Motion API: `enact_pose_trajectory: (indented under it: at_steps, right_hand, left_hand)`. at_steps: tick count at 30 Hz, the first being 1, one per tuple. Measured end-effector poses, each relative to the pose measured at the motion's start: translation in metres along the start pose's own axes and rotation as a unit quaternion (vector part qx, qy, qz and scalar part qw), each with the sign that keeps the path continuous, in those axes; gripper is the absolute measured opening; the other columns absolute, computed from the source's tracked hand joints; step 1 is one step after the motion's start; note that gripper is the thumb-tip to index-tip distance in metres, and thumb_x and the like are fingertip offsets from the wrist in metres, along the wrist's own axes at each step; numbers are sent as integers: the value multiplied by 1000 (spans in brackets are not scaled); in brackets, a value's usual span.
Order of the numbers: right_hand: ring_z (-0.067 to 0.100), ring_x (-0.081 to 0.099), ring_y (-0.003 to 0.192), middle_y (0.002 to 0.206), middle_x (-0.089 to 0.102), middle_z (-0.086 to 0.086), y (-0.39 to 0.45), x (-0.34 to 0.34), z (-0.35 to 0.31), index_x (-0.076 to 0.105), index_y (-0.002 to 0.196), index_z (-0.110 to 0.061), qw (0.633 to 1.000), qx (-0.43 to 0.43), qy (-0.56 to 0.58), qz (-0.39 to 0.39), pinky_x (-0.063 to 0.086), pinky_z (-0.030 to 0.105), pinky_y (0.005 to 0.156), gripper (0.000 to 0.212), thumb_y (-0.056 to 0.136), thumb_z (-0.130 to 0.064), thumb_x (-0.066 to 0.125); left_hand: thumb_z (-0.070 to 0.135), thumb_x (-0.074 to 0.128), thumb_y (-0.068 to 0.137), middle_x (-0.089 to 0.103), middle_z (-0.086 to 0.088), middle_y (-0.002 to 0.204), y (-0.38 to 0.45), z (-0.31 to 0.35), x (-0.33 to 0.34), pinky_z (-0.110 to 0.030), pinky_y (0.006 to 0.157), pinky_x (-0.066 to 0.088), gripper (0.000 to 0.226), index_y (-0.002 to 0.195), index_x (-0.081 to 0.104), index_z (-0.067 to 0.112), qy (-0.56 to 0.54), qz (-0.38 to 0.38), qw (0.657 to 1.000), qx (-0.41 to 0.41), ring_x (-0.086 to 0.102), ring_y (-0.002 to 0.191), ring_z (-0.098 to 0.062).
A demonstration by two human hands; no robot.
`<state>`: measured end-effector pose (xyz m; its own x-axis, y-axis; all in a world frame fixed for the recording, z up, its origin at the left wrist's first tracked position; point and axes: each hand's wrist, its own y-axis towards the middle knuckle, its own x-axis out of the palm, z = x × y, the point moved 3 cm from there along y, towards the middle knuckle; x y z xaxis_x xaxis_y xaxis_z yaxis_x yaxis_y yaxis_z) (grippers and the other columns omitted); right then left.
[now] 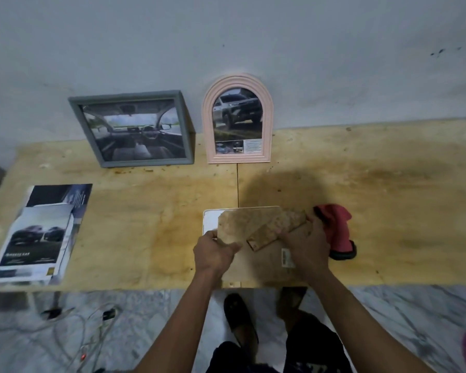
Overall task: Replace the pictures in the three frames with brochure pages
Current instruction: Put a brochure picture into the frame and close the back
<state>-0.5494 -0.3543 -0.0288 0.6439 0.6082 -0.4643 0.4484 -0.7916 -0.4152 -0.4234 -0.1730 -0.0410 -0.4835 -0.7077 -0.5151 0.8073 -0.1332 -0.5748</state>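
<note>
Near the tabletop's front edge, my left hand pinches the lower left corner of the brown backing board, its grip closed on it. My right hand closes around the board's hinged stand. Under it lies the white frame. The brochure lies at the front left corner. Two filled frames lean at the back edge, grey and pink.

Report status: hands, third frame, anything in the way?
Left hand and right hand both gripping the backing board of the white frame, face down. Grey frame and pink frame already show car pages. Red cloth beside the right hand.
</note>
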Motion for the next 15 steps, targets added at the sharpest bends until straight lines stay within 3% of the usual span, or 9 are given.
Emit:
enact_pose_trajectory:
  at_steps: [3, 6, 10, 13, 15]
  right_hand:
    - [28, 48, 128, 144, 46, 3, -1, 5, 7, 36, 146, -22, 1000, -4, 22, 4, 43, 45, 103, 86, 75, -38, 82]
    - [28, 46, 131, 146, 44, 4, 8, 6, 11, 37, 146, -20, 999, -15, 25, 14, 41, 48, 106, 85, 75, -35, 82]
    - [27, 42, 134, 150, 39, 5, 21, 8, 13, 35, 147, -18, 999, -46, 8, 12, 39, 47, 108, 84, 78, -34, 80]
    - [24, 43, 132, 148, 42, 4, 27, 8, 17, 36, 147, -18, 998, -56, -2, 21, 39, 36, 101, 82, 79, -31, 80]
    - [24, 45, 131, 146, 44, 5, 30, 7, 17, 36, 147, -16, 998, -60, -6, 26, 38, 31, 96, 82, 79, -30, 81]
  left_hand:
    - [39, 77, 81, 73, -4, 98, 9, -13, -5, -31, 82, 55, 44, 117, 68, 14, 28, 18, 999, 28, 68, 94, -23]
    - [35, 69, 88, 70, -13, 107, 22, -19, -16, -33, 78, 50, 45, 123, 64, 7, 76, 93, 990, 75, 66, 99, -31]
    - [22, 71, 88, 71, -15, 103, 42, -26, -26, -34, 78, 50, 29, 114, 67, 9, 122, 113, 983, 76, 66, 99, -34]
    - [14, 75, 84, 75, -10, 94, 50, -34, -26, -36, 82, 56, 12, 94, 71, 17, 90, 87, 991, 47, 69, 93, -30]
    - [12, 77, 81, 75, -7, 89, 51, -38, -25, -36, 81, 57, 13, 83, 69, 21, 68, 86, 993, 39, 70, 89, -28]
